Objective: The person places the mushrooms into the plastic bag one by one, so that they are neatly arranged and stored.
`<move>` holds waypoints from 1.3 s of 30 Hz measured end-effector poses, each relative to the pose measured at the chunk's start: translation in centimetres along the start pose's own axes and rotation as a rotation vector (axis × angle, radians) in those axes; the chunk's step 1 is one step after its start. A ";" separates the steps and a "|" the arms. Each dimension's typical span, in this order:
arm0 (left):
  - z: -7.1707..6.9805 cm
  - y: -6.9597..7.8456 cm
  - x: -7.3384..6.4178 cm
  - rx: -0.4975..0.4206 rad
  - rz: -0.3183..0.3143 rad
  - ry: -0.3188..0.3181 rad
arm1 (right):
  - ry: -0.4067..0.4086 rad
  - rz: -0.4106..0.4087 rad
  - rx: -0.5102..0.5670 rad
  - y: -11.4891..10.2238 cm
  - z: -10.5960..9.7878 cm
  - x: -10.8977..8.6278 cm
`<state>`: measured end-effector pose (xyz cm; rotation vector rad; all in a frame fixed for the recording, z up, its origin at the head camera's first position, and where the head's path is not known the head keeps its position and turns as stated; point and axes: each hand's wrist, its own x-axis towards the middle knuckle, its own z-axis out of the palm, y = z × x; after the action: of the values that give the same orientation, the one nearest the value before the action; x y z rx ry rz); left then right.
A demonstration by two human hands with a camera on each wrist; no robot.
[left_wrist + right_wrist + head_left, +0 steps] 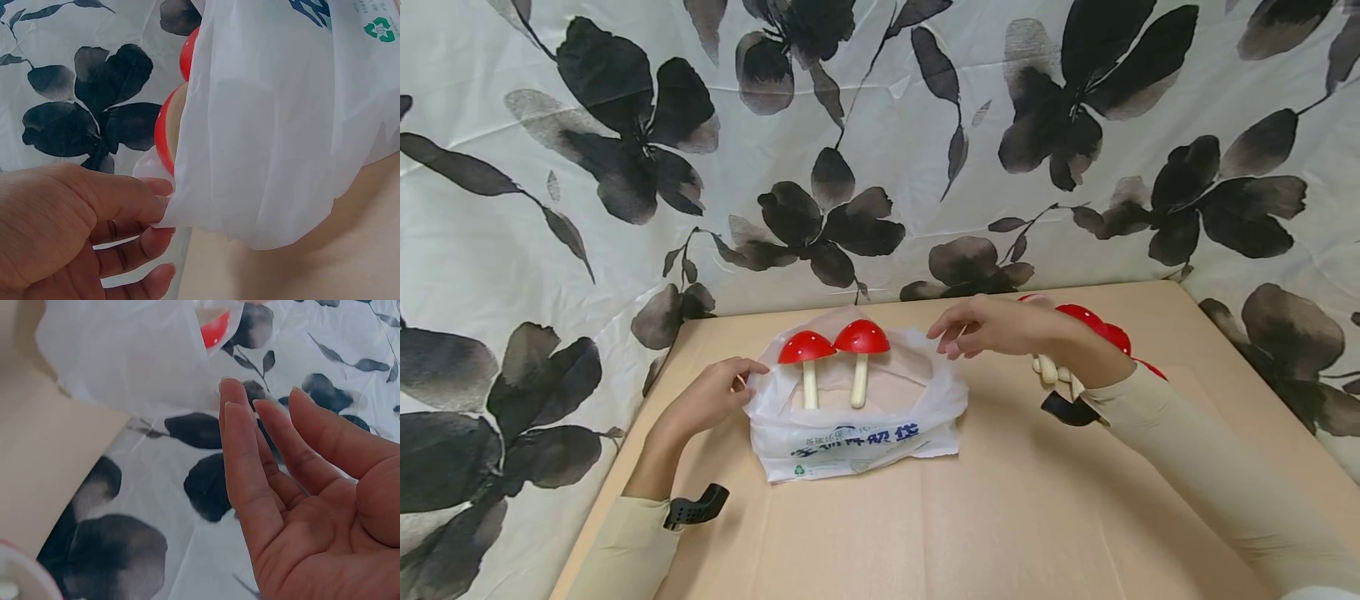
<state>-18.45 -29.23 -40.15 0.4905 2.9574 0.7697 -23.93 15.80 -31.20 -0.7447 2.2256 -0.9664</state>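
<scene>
A white plastic bag (853, 458) with blue lettering lies on the table, its mouth spread wide. Two toy mushrooms with red caps and pale stems, the left mushroom (807, 347) and the right mushroom (862, 337), rest in its opening with caps toward the far side. My left hand (711, 396) pinches the bag's left edge between thumb and fingers, as the left wrist view also shows. Just off the bag's right edge, my right hand (1000, 325) hovers with fingers loosely bent. In the right wrist view its palm (312, 531) is bare.
More red-capped mushrooms (1116, 336) lie at the right, partly hidden by my right forearm; their pale stems (1047, 369) show beneath it. Behind the tan table (1000, 525) hangs a white cloth (925, 242) with dark flowers. Each wrist carries a black device (697, 506).
</scene>
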 end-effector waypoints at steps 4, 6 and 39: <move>0.0 0.0 -0.1 0.008 -0.003 -0.008 | 0.042 0.001 -0.011 1.0 -0.5 -1.6; 0.0 -0.1 -0.1 0.009 0.000 -0.008 | 0.063 -0.014 -0.036 1.6 -0.8 -2.2; -0.1 -0.1 0.1 -0.021 -0.024 -0.028 | 0.230 0.140 -0.022 11.5 -2.1 -10.5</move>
<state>-18.63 -29.31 -40.08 0.4602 2.9209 0.7846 -21.28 30.56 -35.86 -0.4999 2.4529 -1.0026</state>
